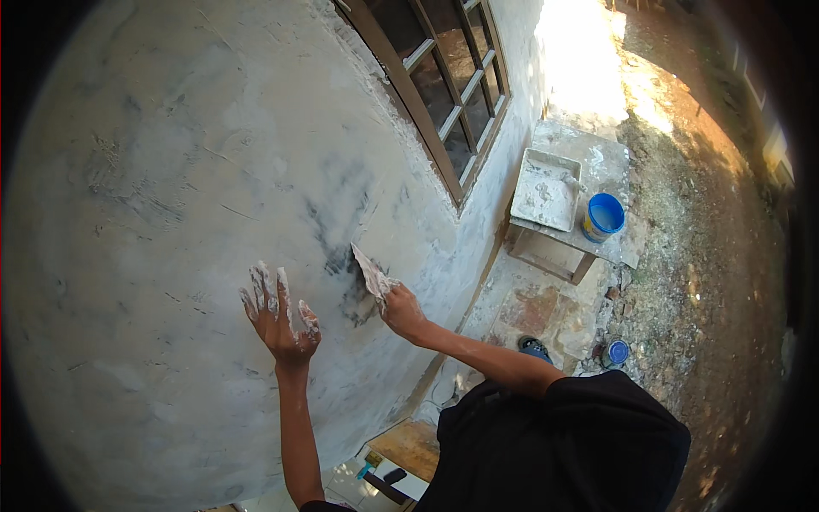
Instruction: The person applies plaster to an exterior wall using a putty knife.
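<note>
My right hand [403,312] grips a putty knife [368,270] smeared with white plaster, its blade tip against the grey wall [205,205]. Dark, thinly covered patches [331,237] show around the blade. To the left, my left hand [288,331] is raised in front of the wall with its fingers spread and coated in white paste. It holds nothing; whether it touches the wall I cannot tell.
A brown-framed window [452,85] is set in the wall above. At right, a low table [550,247] bears a white-smeared tray [517,192] and a blue bucket [604,215]. A blue-topped can [616,352] stands on the ground. Below is a wooden surface [409,445].
</note>
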The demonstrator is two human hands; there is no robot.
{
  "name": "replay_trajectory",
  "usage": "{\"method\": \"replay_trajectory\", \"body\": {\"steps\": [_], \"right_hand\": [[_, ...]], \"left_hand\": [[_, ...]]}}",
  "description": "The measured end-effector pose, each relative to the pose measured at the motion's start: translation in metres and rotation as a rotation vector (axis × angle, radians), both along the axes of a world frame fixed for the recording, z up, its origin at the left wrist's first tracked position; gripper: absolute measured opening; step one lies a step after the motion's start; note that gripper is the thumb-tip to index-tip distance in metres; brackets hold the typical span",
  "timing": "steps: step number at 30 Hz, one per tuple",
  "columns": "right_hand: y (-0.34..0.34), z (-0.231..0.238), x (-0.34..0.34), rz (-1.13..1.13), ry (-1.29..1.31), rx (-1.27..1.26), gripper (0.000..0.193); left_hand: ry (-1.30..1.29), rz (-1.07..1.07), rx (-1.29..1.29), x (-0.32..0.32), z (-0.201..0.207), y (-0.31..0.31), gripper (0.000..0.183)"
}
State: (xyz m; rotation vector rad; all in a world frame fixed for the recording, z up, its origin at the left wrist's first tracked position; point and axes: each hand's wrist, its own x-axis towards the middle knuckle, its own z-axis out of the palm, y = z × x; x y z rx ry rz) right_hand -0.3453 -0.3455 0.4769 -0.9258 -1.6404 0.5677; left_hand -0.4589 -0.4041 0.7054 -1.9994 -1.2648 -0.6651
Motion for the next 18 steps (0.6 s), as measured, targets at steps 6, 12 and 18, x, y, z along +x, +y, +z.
{"method": "replay_trajectory", "body": {"steps": [6,12,18], "right_hand": [[0.105,0.015,0.088,-0.415,0.068,-0.007,0.006],[0.101,0.016,0.026,-0.191,-0.134,0.017,0.008],[0.011,0.002,0.014,0.116,-0.212,-0.028,0.012]], "left_hand": [[-0.003,-0.041,0.005,0.008,0.001,0.006,0.05],[-0.004,-0.031,-0.01,0.005,-0.002,0.008,0.05],[-0.017,-0.048,-0.003,0.002,0.001,0.008,0.05]]}}
